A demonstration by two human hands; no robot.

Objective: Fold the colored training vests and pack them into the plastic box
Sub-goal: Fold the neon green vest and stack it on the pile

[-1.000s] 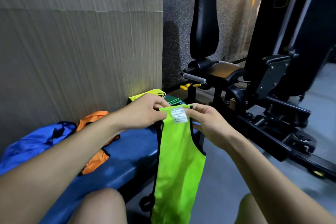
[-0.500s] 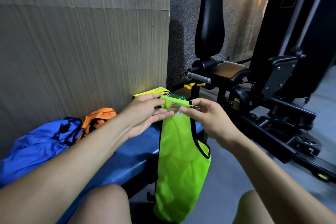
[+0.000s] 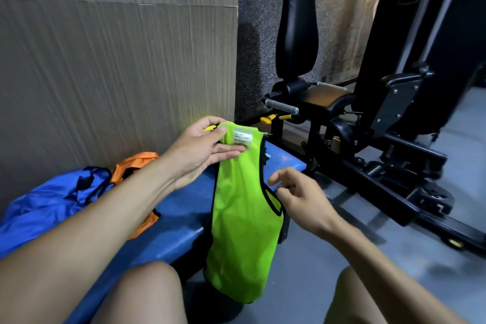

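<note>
Over the blue surface (image 3: 181,221), my right hand (image 3: 302,197) has released the green vest (image 3: 244,218); my left hand (image 3: 202,150) alone pinches its collar, folding unstarted.

Two vests (image 3: 79,192) lie on the bench (image 3: 184,216) left of the hanging vest (image 3: 244,231); machine (image 3: 368,126) right.

Lime-green thin cloth vest (image 3: 244,231): smooth, slight sheen, black fabric edging, white printed label (image 3: 242,137). Blue padded bench (image 3: 181,221): smooth, faintly glossy. Crumpled blue cloth vest (image 3: 44,205) and orange cloth vest (image 3: 136,166): similar sheen. Black gym machine (image 3: 394,118): matt metal.
</note>
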